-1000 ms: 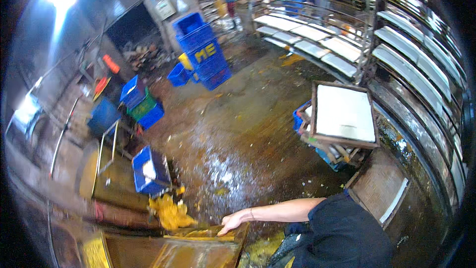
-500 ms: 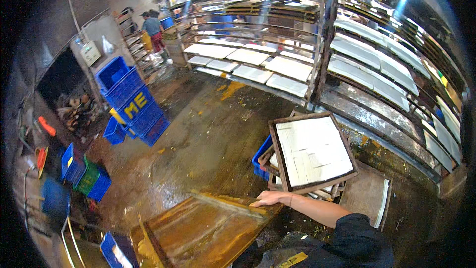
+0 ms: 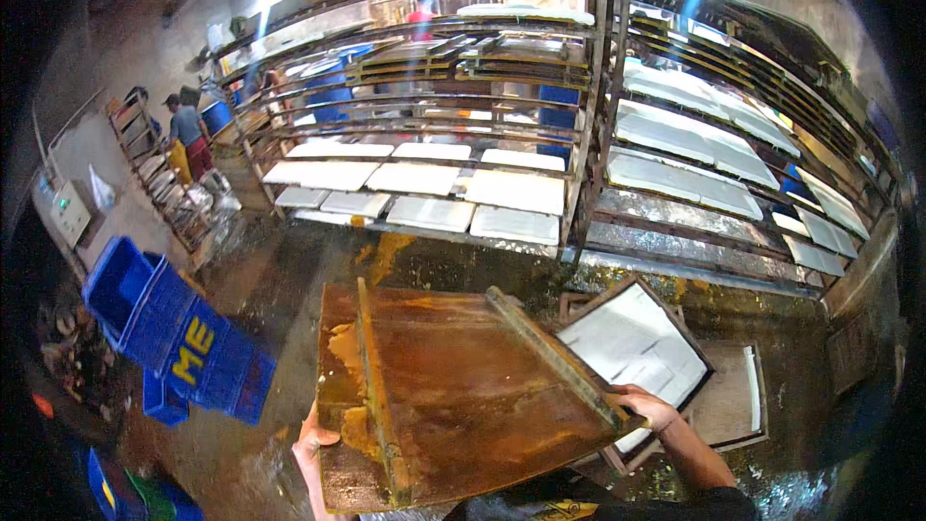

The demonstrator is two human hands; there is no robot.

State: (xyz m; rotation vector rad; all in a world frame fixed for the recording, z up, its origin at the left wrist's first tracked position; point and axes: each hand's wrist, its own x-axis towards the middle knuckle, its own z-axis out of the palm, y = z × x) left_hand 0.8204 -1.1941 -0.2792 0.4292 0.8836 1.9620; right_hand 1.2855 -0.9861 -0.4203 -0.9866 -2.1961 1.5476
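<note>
I hold a large rusty-brown wet board (image 3: 463,386) with raised battens in front of me, tilted, above the wet floor. My left hand (image 3: 311,436) grips its lower left edge. My right hand (image 3: 641,405) grips its right corner. Just beyond my right hand lies a wooden framed tray (image 3: 632,347) with a white sheet in it, resting on stacked frames.
Tall metal racks (image 3: 579,183) holding many white slabs fill the far side. Stacked blue crates (image 3: 169,328) stand at the left. A person (image 3: 185,135) stands by a small rack at far left. The floor (image 3: 280,299) is wet and yellow-stained.
The view has swung from the floor and crates up toward the racks. The brown board has risen and now sits lifted in both my hands; the left hand has come into view.
</note>
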